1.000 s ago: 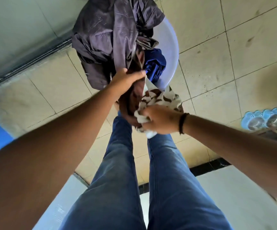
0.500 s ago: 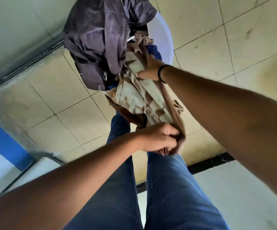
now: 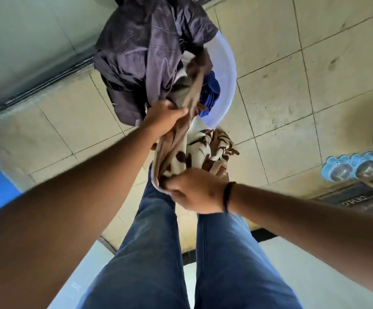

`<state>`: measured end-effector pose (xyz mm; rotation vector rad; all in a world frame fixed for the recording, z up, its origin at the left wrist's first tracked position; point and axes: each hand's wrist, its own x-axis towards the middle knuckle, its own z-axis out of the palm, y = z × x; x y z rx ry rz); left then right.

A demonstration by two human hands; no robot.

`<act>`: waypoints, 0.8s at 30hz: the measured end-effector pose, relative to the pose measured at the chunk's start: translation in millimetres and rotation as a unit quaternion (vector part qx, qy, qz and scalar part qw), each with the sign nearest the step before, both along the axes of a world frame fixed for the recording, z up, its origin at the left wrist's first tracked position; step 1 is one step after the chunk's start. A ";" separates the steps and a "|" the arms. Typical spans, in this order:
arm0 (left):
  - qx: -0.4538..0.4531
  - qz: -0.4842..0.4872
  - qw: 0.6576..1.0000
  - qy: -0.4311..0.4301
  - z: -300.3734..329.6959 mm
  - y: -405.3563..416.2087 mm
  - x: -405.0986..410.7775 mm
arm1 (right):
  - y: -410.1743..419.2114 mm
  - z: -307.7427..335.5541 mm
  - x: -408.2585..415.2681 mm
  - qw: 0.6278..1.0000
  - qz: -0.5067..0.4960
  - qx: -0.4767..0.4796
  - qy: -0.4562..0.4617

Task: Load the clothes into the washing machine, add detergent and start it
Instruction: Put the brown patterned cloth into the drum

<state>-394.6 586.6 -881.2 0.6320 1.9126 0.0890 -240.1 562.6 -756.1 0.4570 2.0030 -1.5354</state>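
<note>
A pale plastic basin (image 3: 227,70) on the tiled floor holds a heap of clothes: a dark purple garment (image 3: 145,52) on top and a blue one (image 3: 211,90) beneath. A brown-and-cream patterned cloth (image 3: 194,150) stretches from the basin down toward me. My left hand (image 3: 163,117) grips its upper part at the basin's near edge. My right hand (image 3: 194,192), with a black band on the wrist, holds the bunched lower end above my knees. The washing machine's drum is not in view.
My legs in blue jeans (image 3: 158,253) fill the lower middle. A white surface (image 3: 310,275) lies at the bottom right and another at the bottom left. A blue double pet bowl (image 3: 350,167) and a dark box (image 3: 359,197) sit on the floor at the right.
My hands have swapped places along the patterned cloth: the left went from the lower end up to the basin's edge, while the right came down from the basin and gathered the lower end.
</note>
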 end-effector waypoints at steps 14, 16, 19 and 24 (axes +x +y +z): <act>0.108 -0.010 0.963 -0.246 124.2 -84.3 94.8 | 79.3 -89.1 9.9 0.812 -0.495 -0.058 -0.305; 0.101 -0.016 0.959 -0.265 148.0 -93.7 91.7 | 70.1 -81.4 8.1 0.874 -0.374 -0.021 -0.311; 0.085 -0.034 0.988 -0.126 180.2 -110.1 78.7 | 59.3 -24.9 -8.1 0.927 -0.253 0.082 -0.265; 0.025 0.347 0.936 0.059 222.7 -135.0 39.6 | 10.3 125.2 -41.1 0.979 -0.156 0.125 -0.049</act>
